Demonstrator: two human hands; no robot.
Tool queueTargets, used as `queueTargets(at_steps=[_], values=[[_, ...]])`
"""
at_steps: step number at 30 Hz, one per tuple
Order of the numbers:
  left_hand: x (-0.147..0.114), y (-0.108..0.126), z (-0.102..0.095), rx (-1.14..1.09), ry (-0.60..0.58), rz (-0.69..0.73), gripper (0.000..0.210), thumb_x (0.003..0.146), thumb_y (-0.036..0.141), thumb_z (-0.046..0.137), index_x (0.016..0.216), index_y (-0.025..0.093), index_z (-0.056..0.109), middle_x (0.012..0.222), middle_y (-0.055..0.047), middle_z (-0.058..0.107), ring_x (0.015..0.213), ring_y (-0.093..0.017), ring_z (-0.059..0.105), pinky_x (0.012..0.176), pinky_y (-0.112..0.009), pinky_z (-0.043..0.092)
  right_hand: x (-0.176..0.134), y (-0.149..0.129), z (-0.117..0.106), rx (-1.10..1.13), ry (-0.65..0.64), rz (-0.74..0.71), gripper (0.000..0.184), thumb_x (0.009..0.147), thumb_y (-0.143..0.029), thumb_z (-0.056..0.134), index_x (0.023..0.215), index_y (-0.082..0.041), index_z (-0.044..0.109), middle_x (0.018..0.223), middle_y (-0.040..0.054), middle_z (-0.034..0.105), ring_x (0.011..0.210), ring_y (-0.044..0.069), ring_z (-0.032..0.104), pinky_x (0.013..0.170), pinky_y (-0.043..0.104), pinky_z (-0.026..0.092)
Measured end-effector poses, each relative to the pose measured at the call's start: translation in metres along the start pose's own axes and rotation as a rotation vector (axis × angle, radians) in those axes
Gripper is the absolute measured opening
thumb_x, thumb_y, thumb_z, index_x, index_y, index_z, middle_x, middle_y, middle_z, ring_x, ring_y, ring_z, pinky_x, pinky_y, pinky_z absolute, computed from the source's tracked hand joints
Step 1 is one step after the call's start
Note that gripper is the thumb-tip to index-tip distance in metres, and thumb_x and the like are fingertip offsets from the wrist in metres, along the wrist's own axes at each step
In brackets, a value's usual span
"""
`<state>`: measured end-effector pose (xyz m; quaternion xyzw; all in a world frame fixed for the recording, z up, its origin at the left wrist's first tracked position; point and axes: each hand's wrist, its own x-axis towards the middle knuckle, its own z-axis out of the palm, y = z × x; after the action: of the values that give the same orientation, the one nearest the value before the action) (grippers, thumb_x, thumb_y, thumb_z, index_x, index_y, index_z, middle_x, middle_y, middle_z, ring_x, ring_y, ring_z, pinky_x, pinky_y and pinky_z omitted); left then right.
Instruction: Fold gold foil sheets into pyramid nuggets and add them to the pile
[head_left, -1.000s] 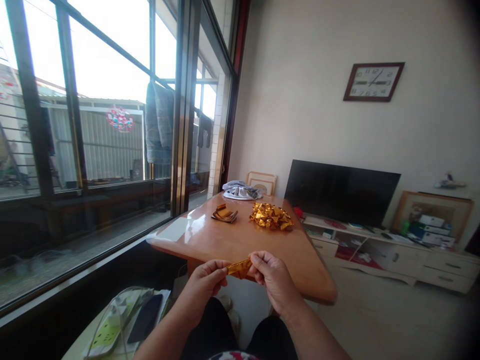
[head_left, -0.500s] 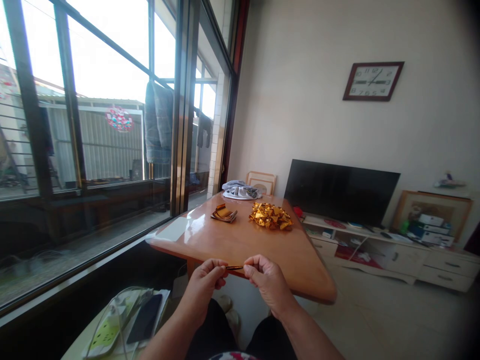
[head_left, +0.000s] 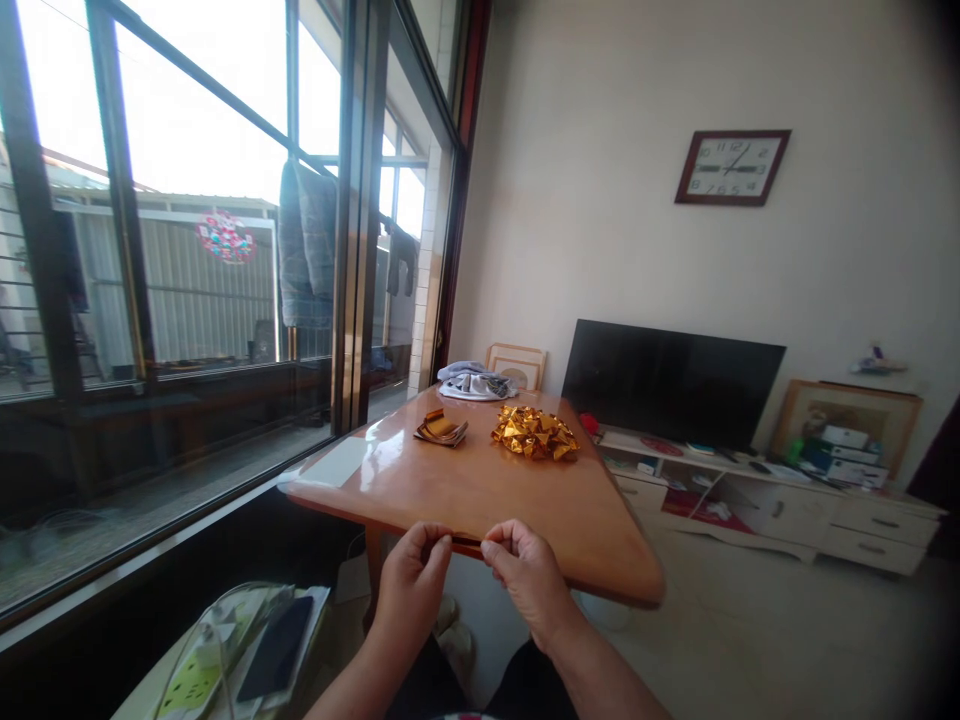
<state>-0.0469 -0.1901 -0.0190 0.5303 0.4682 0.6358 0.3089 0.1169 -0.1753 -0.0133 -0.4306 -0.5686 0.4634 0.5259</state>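
Observation:
Between my two hands stretches a thin folded strip of gold foil paper, seen nearly edge-on. My left hand pinches its left end between thumb and fingers. At the other end, my right hand has the same kind of pinch. Both hands are just in front of the table's near edge. Farther back on the wooden table lies a small stack of gold foil sheets, curled at the edges. To its right sits a heap of folded gold foil pieces.
Folded cloth lies at the table's far end. At lower left, a side stand holds a phone and a green-and-white power strip. A television stands on a low cabinet to the right. Windows line the left.
The view has turned slightly right, so the room shifts left. Both hands still pinch the strip, which now looks darker and thinner as its angle has changed.

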Motion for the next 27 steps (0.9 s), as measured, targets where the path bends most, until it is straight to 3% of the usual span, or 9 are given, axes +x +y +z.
queueTargets(at_steps=[5, 12, 16, 20, 24, 27], values=[[-0.003, -0.004, 0.003, 0.100, -0.004, 0.116, 0.020, 0.087, 0.038, 0.063, 0.085, 0.019, 0.067, 0.079, -0.003, 0.067, 0.074, -0.019, 0.060, 0.069, -0.027, 0.046, 0.001, 0.007, 0.002, -0.013, 0.041, -0.023, 0.017, 0.077, -0.031, 0.068, 0.086, -0.020, 0.059, 0.065, -0.0043, 0.055, 0.061, 0.013, 0.048, 0.057, 0.025, 0.037], [-0.007, -0.005, 0.003, 0.216, -0.014, 0.291, 0.013, 0.090, 0.032, 0.061, 0.091, 0.021, 0.068, 0.085, -0.004, 0.067, 0.080, -0.020, 0.062, 0.076, -0.030, 0.047, 0.000, 0.005, 0.005, 0.007, 0.083, 0.088, 0.016, 0.079, -0.028, 0.058, 0.093, -0.021, 0.058, 0.068, -0.0011, 0.064, 0.064, 0.017, 0.058, 0.059, 0.026, 0.043], [-0.006, -0.006, 0.006, 0.140, 0.016, 0.208, 0.016, 0.084, 0.035, 0.067, 0.091, 0.021, 0.069, 0.086, -0.005, 0.069, 0.078, -0.021, 0.064, 0.075, -0.031, 0.049, 0.002, 0.009, 0.004, -0.065, 0.098, -0.012, 0.020, 0.082, -0.031, 0.056, 0.100, -0.021, 0.061, 0.073, 0.0014, 0.068, 0.068, 0.019, 0.062, 0.063, 0.030, 0.047], [-0.002, -0.012, 0.009, -0.015, 0.016, 0.063, 0.026, 0.081, 0.038, 0.069, 0.098, 0.019, 0.065, 0.090, -0.006, 0.072, 0.081, -0.023, 0.067, 0.077, -0.033, 0.051, 0.001, 0.009, 0.003, -0.108, 0.080, -0.137, 0.028, 0.085, -0.031, 0.057, 0.111, -0.022, 0.062, 0.095, 0.0058, 0.074, 0.081, 0.023, 0.069, 0.073, 0.034, 0.052], [0.003, -0.017, 0.010, -0.201, -0.025, -0.070, 0.047, 0.079, 0.039, 0.070, 0.119, 0.017, 0.060, 0.100, -0.008, 0.073, 0.086, -0.022, 0.068, 0.078, -0.032, 0.051, -0.001, 0.008, 0.003, -0.197, 0.081, -0.180, 0.038, 0.088, -0.029, 0.055, 0.124, -0.021, 0.060, 0.107, 0.0089, 0.074, 0.089, 0.024, 0.069, 0.083, 0.037, 0.053], [0.006, -0.017, 0.008, -0.196, -0.031, -0.163, 0.057, 0.074, 0.043, 0.074, 0.123, 0.014, 0.065, 0.093, -0.006, 0.074, 0.077, -0.019, 0.064, 0.071, -0.029, 0.049, 0.001, 0.012, 0.001, -0.221, 0.078, -0.181, 0.042, 0.088, -0.029, 0.055, 0.129, -0.021, 0.060, 0.114, 0.0103, 0.072, 0.092, 0.024, 0.069, 0.085, 0.039, 0.053]])
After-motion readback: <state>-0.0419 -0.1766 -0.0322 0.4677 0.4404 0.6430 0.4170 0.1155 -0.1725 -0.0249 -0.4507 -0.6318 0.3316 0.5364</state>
